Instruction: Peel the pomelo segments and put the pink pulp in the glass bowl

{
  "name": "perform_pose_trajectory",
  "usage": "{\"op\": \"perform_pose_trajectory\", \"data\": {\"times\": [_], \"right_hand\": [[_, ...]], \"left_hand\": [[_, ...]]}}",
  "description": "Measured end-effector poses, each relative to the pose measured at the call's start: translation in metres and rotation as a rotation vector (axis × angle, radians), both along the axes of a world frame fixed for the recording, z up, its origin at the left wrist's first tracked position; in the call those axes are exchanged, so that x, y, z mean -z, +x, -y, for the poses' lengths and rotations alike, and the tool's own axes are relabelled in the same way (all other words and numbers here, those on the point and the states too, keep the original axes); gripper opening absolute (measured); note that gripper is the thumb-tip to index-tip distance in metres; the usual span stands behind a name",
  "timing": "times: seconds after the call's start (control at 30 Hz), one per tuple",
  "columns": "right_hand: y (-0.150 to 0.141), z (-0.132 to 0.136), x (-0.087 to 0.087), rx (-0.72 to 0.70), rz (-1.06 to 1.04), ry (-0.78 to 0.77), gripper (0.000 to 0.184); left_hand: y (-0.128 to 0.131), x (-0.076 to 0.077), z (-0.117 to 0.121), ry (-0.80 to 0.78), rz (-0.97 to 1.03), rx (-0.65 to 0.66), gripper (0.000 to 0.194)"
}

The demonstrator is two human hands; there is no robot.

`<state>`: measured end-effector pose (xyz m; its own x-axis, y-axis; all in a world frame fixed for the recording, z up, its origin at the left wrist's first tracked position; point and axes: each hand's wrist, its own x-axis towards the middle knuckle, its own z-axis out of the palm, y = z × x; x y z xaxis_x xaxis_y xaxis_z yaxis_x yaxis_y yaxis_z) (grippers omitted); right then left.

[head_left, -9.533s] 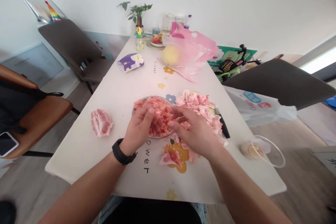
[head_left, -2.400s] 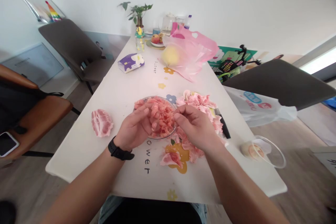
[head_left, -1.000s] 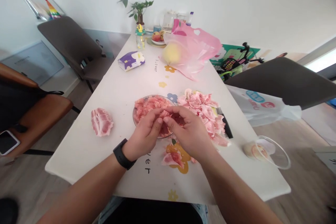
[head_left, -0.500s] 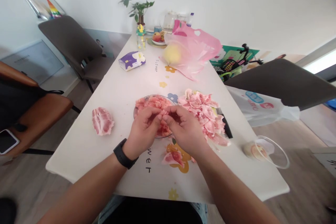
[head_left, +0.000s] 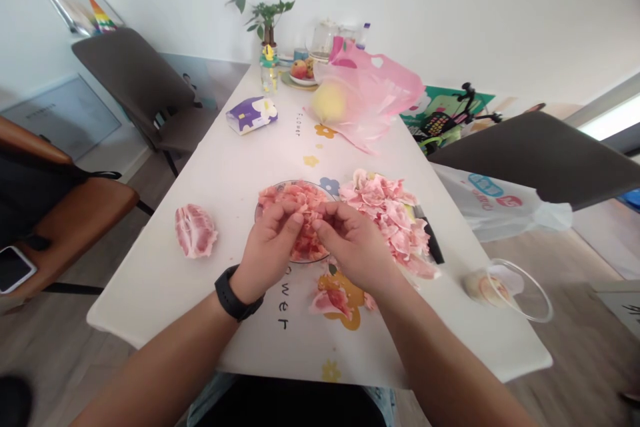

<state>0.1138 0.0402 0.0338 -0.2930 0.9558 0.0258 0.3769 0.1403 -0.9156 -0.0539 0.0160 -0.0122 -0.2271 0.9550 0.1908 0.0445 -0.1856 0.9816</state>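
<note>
A glass bowl (head_left: 259,209) heaped with pink pomelo flesh (head_left: 295,197) stands on the white table (head_left: 235,167) in front of me. My left hand (head_left: 267,250), with a black watch on the wrist, and my right hand (head_left: 355,247) meet over the bowl's near side. Both have their fingers curled and pinch one pomelo piece (head_left: 310,217) between them. A heap of pink peel and membrane (head_left: 390,213) lies just right of the bowl. An unpeeled pomelo chunk (head_left: 195,231) rests to the left, apart from my hands.
A black-handled knife (head_left: 429,240) lies by the peel heap. A clear lidded container (head_left: 505,287) sits at the right edge. Farther back are a pink bag with a yellow pomelo (head_left: 360,90), a tissue pack (head_left: 251,113), a fruit plate, a plant. Chairs flank the table; a phone (head_left: 14,269) lies left.
My hands stay over the bowl. Since a second ago the fingers have shifted slightly on the pomelo piece between them; the bowl and the heaps have not moved.
</note>
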Motion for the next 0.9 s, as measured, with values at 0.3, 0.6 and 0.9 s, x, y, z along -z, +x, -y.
{"op": "perform_pose_trajectory", "data": {"times": [0.3, 0.6, 0.9], "right_hand": [[0.012, -0.009, 0.002, 0.059, -0.169, -0.033, 0.023], [0.014, -0.013, 0.007, 0.072, -0.295, -0.086, 0.029], [0.005, -0.006, 0.009, -0.02, -0.333, -0.023, 0.023]], "left_hand": [[-0.015, -0.005, -0.011, 0.095, -0.439, -0.121, 0.017], [-0.016, 0.001, -0.01, 0.255, -0.771, -0.116, 0.028], [-0.006, -0.011, 0.0, 0.036, -0.287, 0.173, 0.023]]}}
